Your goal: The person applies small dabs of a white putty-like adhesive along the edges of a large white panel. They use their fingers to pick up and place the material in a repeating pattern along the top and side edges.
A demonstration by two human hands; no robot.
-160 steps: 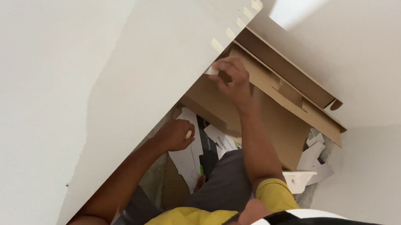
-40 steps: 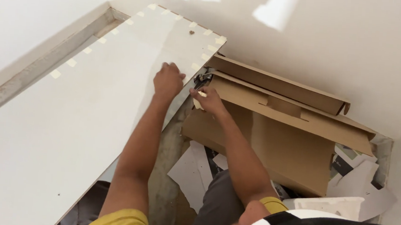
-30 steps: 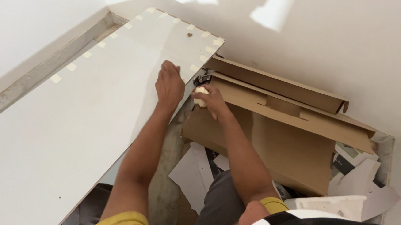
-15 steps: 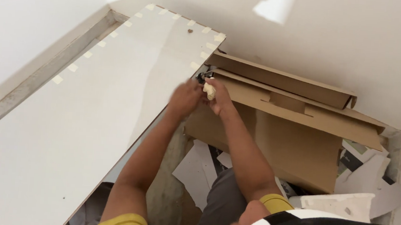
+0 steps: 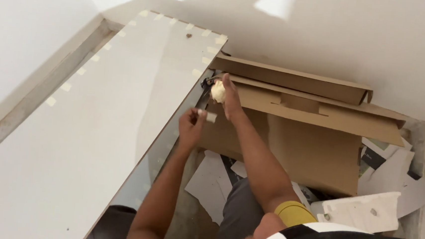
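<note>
A long white board (image 5: 97,121) leans across the left of the view, with pale tape tabs along its edges. My left hand (image 5: 191,125) pinches a small strip of pale tape (image 5: 210,117) just off the board's right edge. My right hand (image 5: 229,98) is closed around a crumpled wad of pale tape (image 5: 218,91), close to the board's upper right edge and in front of the flattened brown cardboard box (image 5: 311,136).
Brown cardboard pieces (image 5: 290,80) lean against the white wall (image 5: 357,40). Loose paper sheets (image 5: 216,177) and a white foam block (image 5: 360,210) lie on the floor at the lower right. My legs fill the bottom centre.
My left hand has come off the board's face and moved to its edge, pulling a tape strip free. My right hand stays by the board's edge with the wad.
</note>
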